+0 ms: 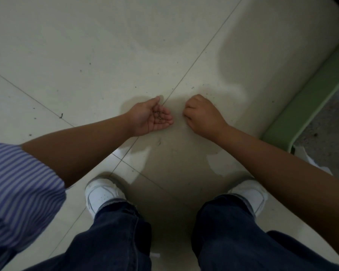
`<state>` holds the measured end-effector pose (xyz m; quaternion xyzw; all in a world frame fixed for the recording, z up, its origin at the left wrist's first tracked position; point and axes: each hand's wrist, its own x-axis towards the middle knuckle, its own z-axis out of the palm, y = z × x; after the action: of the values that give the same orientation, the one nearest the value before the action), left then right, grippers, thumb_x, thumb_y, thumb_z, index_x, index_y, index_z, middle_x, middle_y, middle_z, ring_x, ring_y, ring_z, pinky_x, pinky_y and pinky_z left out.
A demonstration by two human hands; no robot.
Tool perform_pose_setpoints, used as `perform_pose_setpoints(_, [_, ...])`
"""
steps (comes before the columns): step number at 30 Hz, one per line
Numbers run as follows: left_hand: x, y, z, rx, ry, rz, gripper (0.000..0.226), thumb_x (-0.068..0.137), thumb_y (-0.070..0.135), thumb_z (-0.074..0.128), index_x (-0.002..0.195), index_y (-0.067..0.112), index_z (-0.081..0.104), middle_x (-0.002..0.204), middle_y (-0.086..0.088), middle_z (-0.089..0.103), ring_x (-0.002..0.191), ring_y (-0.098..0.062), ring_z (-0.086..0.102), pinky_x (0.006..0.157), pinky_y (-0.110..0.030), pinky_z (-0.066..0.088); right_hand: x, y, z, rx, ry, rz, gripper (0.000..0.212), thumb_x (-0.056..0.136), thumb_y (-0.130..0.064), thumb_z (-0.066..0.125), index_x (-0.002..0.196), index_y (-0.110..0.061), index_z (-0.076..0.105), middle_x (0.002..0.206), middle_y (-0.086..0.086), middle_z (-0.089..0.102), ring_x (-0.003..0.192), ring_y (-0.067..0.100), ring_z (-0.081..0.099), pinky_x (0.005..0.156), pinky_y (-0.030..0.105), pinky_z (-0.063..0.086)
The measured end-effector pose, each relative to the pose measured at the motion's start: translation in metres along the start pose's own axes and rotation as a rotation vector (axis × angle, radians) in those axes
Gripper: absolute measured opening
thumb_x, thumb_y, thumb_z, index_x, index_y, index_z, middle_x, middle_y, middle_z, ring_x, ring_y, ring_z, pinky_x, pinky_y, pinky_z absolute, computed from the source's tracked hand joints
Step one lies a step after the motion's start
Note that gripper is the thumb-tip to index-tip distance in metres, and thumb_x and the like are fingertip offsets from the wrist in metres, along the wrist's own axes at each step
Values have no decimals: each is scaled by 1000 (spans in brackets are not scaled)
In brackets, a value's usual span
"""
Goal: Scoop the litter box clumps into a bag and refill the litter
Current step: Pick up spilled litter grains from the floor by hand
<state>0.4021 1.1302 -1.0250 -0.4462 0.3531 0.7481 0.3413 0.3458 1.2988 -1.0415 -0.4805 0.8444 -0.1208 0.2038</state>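
My left hand (151, 116) is turned palm up just above the tiled floor, cupped loosely, with a small heap of dark litter grains (160, 115) lying in the palm. My right hand (202, 114) is a hand's width to the right, knuckles up, fingers curled down to the floor; whether it holds anything is hidden. A few loose grains (209, 94) are scattered on the tile beyond it. The green litter box (305, 100) stands at the right edge, with grey litter (329, 122) inside it.
I am crouched with my white shoes (102, 192) (250, 192) planted either side of a floor joint. Something white, perhaps a bag (305, 155), shows beside the box's near corner under my right forearm. Pale floor tiles (86, 45) stretch ahead and to the left.
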Motion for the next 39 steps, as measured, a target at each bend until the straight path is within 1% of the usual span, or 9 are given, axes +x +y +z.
perform_pose_setpoints(7, [0,0,0,52,-11,12,73,99,37,29,44,6,67,51,-6,66,51,-15,68,50,-20,56,-25,21,-12,13,147,214,27,71,-12,45,56,2,62,59,18,59,57,33,59,65,31,40])
perform_pose_setpoints(11, [-2,2,2,73,-6,2,63,99,36,30,59,4,66,54,-7,67,53,-16,69,53,-22,57,-34,20,-20,75,276,489,30,78,-20,57,94,3,68,95,22,62,92,39,58,82,35,43])
perform_pose_setpoints(14, [-3,3,4,108,1,-4,50,100,35,28,77,2,58,56,-6,69,55,-14,70,56,-22,56,-35,16,-19,112,127,562,43,81,-25,65,116,-1,59,116,18,52,111,33,46,91,34,38])
perform_pose_setpoints(17, [-5,4,5,116,3,-9,48,100,34,28,79,2,57,57,-6,70,55,-14,70,57,-21,56,-37,8,-13,101,116,500,39,76,-20,70,105,5,62,110,23,54,103,36,49,86,34,40])
perform_pose_setpoints(21, [-6,4,6,129,-1,-11,47,100,33,28,79,2,56,56,-6,70,55,-14,70,56,-21,56,-40,3,-4,71,171,436,18,72,-6,62,81,9,66,84,25,61,78,40,59,73,31,41])
perform_pose_setpoints(28, [-6,5,5,150,3,-14,47,100,33,27,80,3,56,56,-5,70,55,-13,70,56,-21,56,-43,8,0,58,241,326,23,74,-9,53,62,6,67,63,21,62,59,35,61,64,26,31])
perform_pose_setpoints(32, [-6,4,5,153,3,-11,46,100,34,28,80,3,56,56,-5,70,55,-13,70,57,-21,56,-49,12,-3,81,269,382,22,73,-15,57,69,3,68,70,20,64,66,36,62,68,26,34])
perform_pose_setpoints(35, [-5,4,4,145,5,-12,46,100,34,29,80,3,57,56,-5,70,55,-14,70,57,-21,56,-54,5,-8,72,271,553,29,75,-17,63,95,3,69,88,24,62,85,39,60,74,30,41])
perform_pose_setpoints(39, [-4,3,4,136,-1,-19,46,100,34,29,79,3,57,57,-6,70,55,-14,70,58,-21,56,-52,-3,-6,112,170,655,31,85,-14,59,111,3,63,107,24,57,104,35,52,86,28,33])
